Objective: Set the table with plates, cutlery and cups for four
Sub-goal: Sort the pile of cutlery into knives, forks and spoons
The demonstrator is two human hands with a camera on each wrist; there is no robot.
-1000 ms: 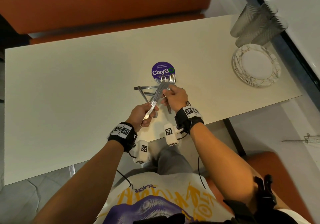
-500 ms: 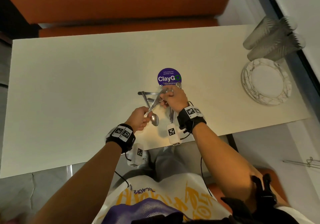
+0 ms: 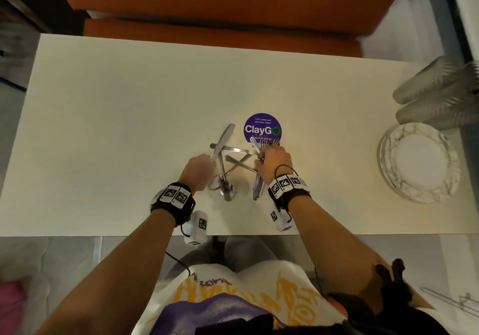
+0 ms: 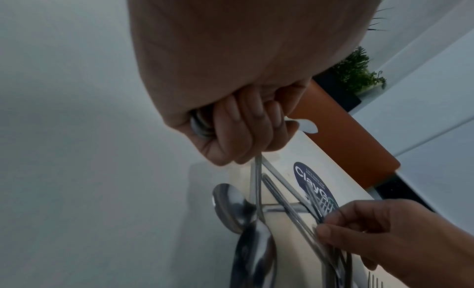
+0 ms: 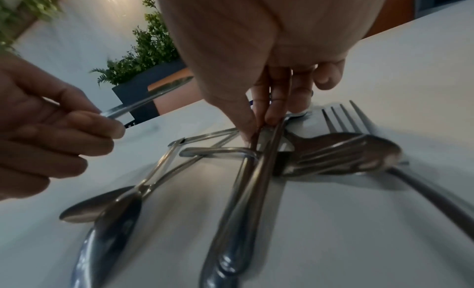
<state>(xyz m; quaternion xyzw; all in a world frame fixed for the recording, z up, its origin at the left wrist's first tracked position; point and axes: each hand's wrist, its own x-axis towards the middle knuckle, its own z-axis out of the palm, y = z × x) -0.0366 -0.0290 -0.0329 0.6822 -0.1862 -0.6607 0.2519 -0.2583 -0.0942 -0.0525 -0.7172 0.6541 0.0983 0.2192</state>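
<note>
Left hand (image 3: 198,170) found curled round a knife (image 3: 223,137), blade raised and pointing toward 12 o'clock, handle end lost inside the fist. Right hand (image 3: 272,162) found with thumb and fingers (image 5: 271,109) pinched together on a bunch of knife handles (image 5: 246,191), these running back toward 6 o'clock under the wrist. Loose cutlery pile (image 3: 236,161) noted between the two hands at table centre: crossed handles, two spoons (image 3: 225,189) with bowls toward 6 o'clock, forks (image 5: 341,150) lying just right of the pinched bunch. Purple round sticker (image 3: 262,128) seen at 12 o'clock of the pile, fork tines overlapping its near edge. Stack of plates (image 3: 417,163) observed at 3 o'clock near the right edge of the table (image 3: 116,127), well apart from the cutlery. Cups (image 3: 438,96) recorded just beyond the plates, toward 2 o'clock; blurred, count not determined.
</note>
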